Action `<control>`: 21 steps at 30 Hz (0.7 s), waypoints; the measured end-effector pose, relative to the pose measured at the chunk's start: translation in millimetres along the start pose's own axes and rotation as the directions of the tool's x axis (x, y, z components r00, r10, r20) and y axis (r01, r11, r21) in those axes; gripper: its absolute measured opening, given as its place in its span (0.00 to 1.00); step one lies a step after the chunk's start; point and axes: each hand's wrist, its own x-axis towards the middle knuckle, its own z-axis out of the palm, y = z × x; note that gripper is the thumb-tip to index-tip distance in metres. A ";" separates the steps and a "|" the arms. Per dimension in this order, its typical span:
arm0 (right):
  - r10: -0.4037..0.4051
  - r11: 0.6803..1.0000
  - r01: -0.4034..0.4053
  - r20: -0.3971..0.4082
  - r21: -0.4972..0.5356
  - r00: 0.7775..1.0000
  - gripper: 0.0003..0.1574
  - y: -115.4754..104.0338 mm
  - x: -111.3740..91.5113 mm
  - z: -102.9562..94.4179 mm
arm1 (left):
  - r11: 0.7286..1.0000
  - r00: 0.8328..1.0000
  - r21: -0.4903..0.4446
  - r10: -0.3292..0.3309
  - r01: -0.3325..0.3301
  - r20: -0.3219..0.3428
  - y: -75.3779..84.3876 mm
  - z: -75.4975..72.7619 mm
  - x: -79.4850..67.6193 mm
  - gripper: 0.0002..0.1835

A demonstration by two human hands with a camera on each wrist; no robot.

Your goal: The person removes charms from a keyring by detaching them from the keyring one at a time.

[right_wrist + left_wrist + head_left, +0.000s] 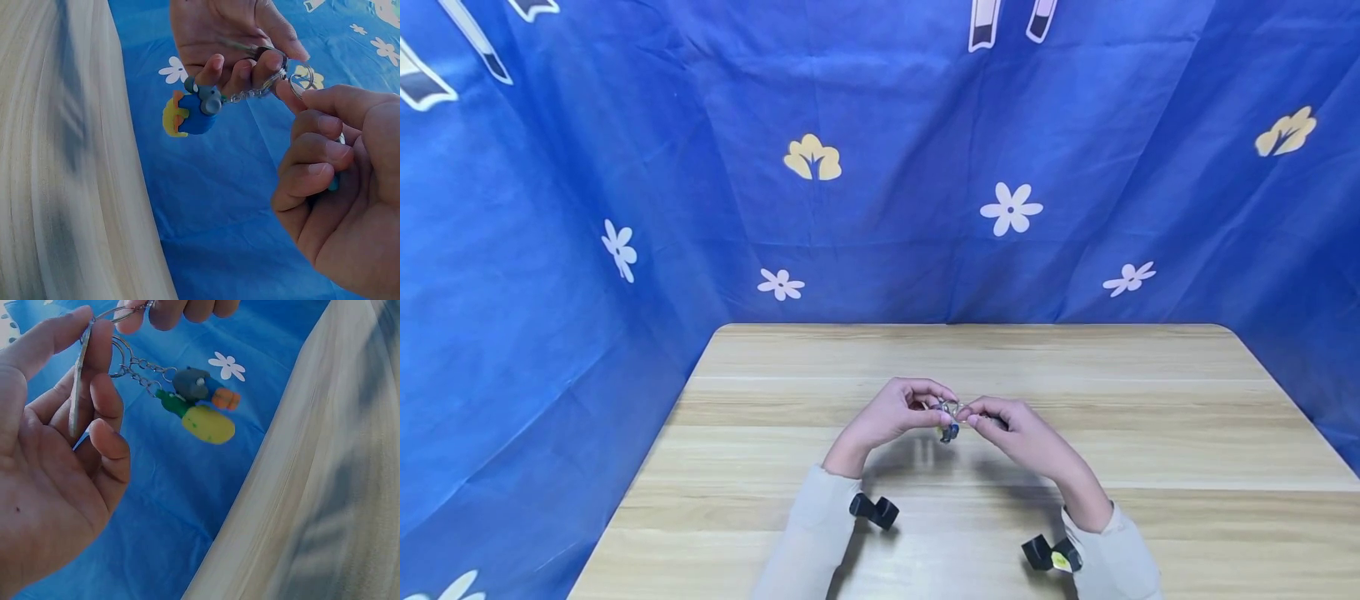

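Note:
Over the table, my left hand (pixel 895 412) and right hand (pixel 1026 437) meet at a small bunch of keyrings. In the left wrist view, the left thumb and fingers pinch a thin flat metal piece seen edge-on, probably a key (pixel 77 394). Short chains dangle a yellow pineapple charm (pixel 209 425) and a grey-and-blue animal figure charm (pixel 190 383). My right thumb and index finger pinch a metal split ring (pixel 312 76) beside the left fingertips. A teal piece (pixel 334 182) shows under the right hand's curled fingers, mostly hidden.
The light wood table (pixel 962 542) lies beneath both hands. A blue cloth (pixel 887 233) with flowers and trees hangs behind it and along the sides. Black wrist devices (pixel 874 510) sit at both sleeves.

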 end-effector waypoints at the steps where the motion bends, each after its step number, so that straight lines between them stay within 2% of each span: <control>1: -0.005 1.000 0.005 -0.002 -0.004 1.000 0.13 -0.4 0.1 0.0 | 1.000 1.000 -0.004 -0.003 0.003 -0.001 0.3 0.1 -0.1 0.17; 12: -0.032 0.998 0.032 -0.003 -0.049 0.999 0.14 -5.2 -0.3 4.9 | 0.999 1.000 -0.051 0.009 -0.010 -0.021 -2.0 0.6 1.1 0.17; 21: -0.025 0.998 0.024 -0.019 -0.054 1.000 0.14 -6.3 -0.6 5.7 | 0.995 0.998 -0.095 -0.004 0.010 0.056 -3.8 -1.0 0.2 0.19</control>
